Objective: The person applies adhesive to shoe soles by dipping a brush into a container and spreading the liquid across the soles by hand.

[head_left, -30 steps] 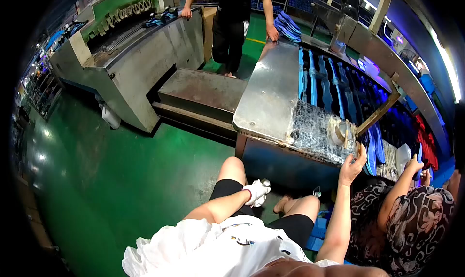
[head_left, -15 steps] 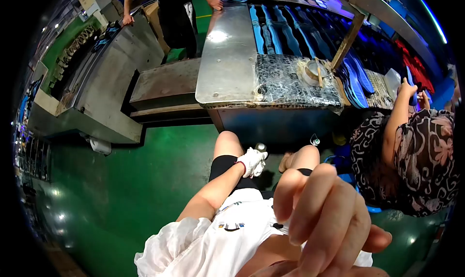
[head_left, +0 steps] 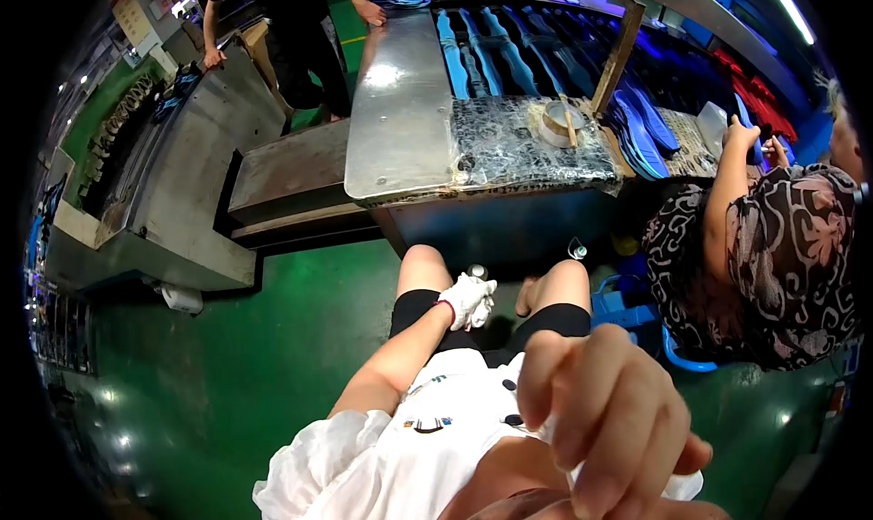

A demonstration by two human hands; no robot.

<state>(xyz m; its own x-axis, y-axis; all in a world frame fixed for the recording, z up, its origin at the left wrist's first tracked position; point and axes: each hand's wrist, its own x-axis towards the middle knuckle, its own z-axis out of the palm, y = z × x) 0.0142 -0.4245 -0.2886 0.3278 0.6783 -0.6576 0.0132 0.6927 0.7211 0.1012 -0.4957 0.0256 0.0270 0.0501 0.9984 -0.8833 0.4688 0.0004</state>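
My left hand (head_left: 467, 303), in a white knitted glove with a red cuff edge, rests between my thighs. Its fingers are curled around something I cannot make out, perhaps bunched white cloth. Bare and very close to the camera, my right hand (head_left: 618, 420) is raised in front of my chest with its fingers bent inward. Whatever those fingers hold, if anything, is hidden. Below both hands is my white shirt (head_left: 409, 456). A bottle (head_left: 478, 272) stands on the floor just beyond the gloved hand.
Ahead is a metal worktable (head_left: 391, 129) with a plastic-wrapped section, a pot (head_left: 556, 125) with a brush, and blue sole-shaped pieces (head_left: 637, 138). A co-worker in a patterned top (head_left: 782, 265) sits at right. Another person (head_left: 291, 29) stands behind the table. A blue stool (head_left: 627, 306) is nearby.
My view has shifted slightly, so the table and co-worker appear farther left and higher. My right hand sits a little lower in view; my left hand stays on my lap.
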